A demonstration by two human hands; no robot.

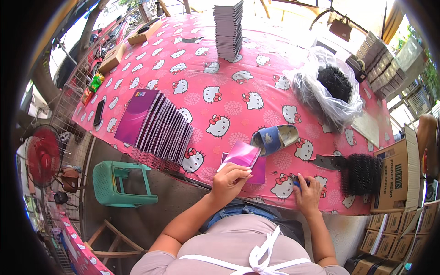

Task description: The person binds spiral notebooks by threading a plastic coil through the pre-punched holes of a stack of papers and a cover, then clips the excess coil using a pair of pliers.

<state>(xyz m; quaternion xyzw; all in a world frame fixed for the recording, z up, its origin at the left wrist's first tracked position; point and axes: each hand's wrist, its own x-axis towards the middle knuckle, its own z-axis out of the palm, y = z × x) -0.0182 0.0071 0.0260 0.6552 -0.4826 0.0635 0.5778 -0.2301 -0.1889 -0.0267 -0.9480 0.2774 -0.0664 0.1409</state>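
My left hand (230, 181) is closed on the near edge of a small purple notebook (244, 153), which is tilted up off the table. Under it lies another purple notebook or cover (258, 175), flat near the table's front edge. To the right, my right hand (308, 192) rests on the table with its fingers curled round a small blue object (296, 184); its kind is mostly hidden. Just beyond the notebooks lies a blue slipper (270, 140) with a pale sole. At the left stands a leaning stack of purple spiral notebooks (167, 130).
Black wire coils (362, 174) lie by an open cardboard box (398, 176) at the right. More coils (337, 82) fill a clear plastic bag (311, 94). A tall notebook stack (228, 32) stands at the back, a phone (99, 112) at the far left. A green stool (110, 183) is below.
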